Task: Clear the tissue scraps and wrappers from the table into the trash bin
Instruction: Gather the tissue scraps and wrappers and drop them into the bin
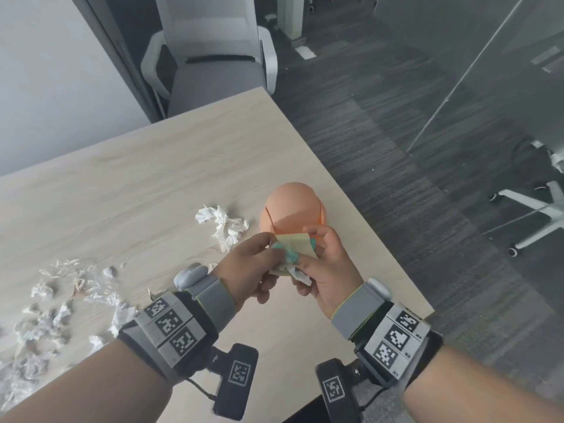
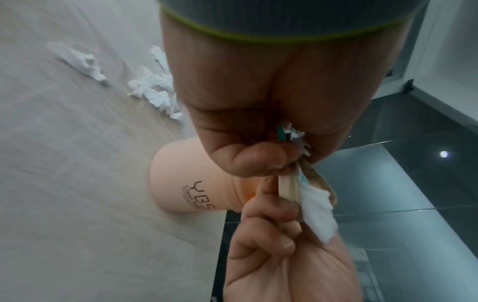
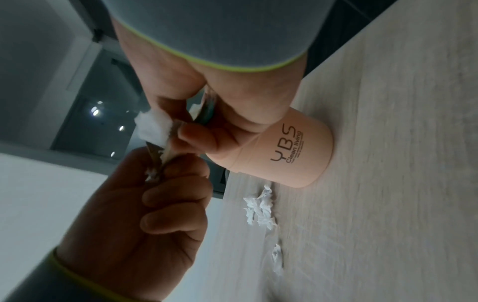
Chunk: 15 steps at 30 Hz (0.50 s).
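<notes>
Both hands hold one bundle of wrappers (image 1: 295,249) just in front of the small peach trash bin (image 1: 291,209) near the table's right edge. The bundle is yellowish paper, a teal wrapper and a bit of white tissue (image 2: 316,214). My left hand (image 1: 259,264) pinches its left side and my right hand (image 1: 320,267) pinches its right side. In the right wrist view the bin (image 3: 292,155) reads "YBS Clean living" and its domed lid looks closed. A crumpled white tissue (image 1: 224,225) lies left of the bin.
Several tissue scraps and clear wrappers (image 1: 52,303) are strewn over the left front of the wooden table (image 1: 137,178). A grey office chair (image 1: 210,50) stands behind the table. The table's right edge drops to dark carpet (image 1: 412,178).
</notes>
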Motion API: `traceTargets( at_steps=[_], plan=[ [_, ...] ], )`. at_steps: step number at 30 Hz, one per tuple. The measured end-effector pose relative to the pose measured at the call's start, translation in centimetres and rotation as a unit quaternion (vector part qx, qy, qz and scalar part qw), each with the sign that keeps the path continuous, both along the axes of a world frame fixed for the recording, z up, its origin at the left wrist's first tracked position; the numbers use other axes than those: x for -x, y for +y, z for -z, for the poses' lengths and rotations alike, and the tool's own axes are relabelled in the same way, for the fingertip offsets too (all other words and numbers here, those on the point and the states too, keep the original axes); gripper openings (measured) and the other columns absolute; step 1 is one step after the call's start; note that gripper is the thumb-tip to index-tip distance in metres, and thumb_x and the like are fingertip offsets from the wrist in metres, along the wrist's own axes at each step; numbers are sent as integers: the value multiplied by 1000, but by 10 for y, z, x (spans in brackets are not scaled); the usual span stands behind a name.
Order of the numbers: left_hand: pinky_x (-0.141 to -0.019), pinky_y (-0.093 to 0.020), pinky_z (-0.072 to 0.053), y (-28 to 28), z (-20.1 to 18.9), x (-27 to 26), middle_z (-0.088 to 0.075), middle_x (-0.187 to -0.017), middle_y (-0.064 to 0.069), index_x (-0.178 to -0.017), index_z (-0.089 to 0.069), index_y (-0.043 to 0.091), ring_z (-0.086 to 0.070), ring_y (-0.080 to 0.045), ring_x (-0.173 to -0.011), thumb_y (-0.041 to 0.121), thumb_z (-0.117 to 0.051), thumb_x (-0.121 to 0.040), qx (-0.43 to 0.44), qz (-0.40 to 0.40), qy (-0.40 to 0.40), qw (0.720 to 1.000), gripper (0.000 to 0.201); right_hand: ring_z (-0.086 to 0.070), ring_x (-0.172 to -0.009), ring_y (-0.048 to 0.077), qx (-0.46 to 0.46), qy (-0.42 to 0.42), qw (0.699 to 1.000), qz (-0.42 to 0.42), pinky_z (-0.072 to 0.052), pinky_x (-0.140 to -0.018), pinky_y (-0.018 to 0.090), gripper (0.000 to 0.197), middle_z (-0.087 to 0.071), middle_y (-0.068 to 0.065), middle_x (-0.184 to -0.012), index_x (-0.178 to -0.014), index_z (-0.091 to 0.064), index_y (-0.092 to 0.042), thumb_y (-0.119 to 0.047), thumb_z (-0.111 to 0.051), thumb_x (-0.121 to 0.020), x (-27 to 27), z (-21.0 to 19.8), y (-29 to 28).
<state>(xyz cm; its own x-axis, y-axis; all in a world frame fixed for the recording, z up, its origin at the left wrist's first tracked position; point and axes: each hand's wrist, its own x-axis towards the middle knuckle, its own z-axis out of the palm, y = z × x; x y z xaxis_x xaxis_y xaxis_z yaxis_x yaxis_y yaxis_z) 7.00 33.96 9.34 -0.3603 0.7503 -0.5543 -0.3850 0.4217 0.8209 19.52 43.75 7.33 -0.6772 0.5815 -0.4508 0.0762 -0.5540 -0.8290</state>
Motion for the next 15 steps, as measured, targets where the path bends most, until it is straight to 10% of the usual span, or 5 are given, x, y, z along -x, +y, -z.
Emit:
traceTargets(
  at_steps=[5, 12, 15],
  plan=[
    [-47, -34, -44, 16, -5, 8, -58, -56, 2, -85, -69, 27, -44, -24, -46, 20, -60, -78, -11, -7, 180, 984, 13, -61, -59, 23, 24, 20, 999, -19, -45, -43, 28, 33, -68, 13, -84, -118, -55, -14, -31, -65, -91, 1, -11, 12],
    [-44, -27, -44, 30, -12, 5, -55, -50, 15, -92, -73, 25, -47, -9, -39, 11, -64, -85, 1, -15, 230, 973, 18, -38, -45, 17, -46, 27, 999, -8, -28, -42, 22, 13, -50, 10, -65, -93, -58, -20, -7, -57, -97, 6, -14, 23],
    [-48, -32, -48, 25, -15, 7, -61, -76, 4, -100, -71, 28, -56, -12, -54, 24, -65, -79, -30, -7, 183, 983, 23, -32, -46, 17, -45, -8, 999, 22, -25, -43, 20, 25, -46, 8, -63, -79, -55, -20, 1, -49, -90, 5, -11, 34]
  ],
)
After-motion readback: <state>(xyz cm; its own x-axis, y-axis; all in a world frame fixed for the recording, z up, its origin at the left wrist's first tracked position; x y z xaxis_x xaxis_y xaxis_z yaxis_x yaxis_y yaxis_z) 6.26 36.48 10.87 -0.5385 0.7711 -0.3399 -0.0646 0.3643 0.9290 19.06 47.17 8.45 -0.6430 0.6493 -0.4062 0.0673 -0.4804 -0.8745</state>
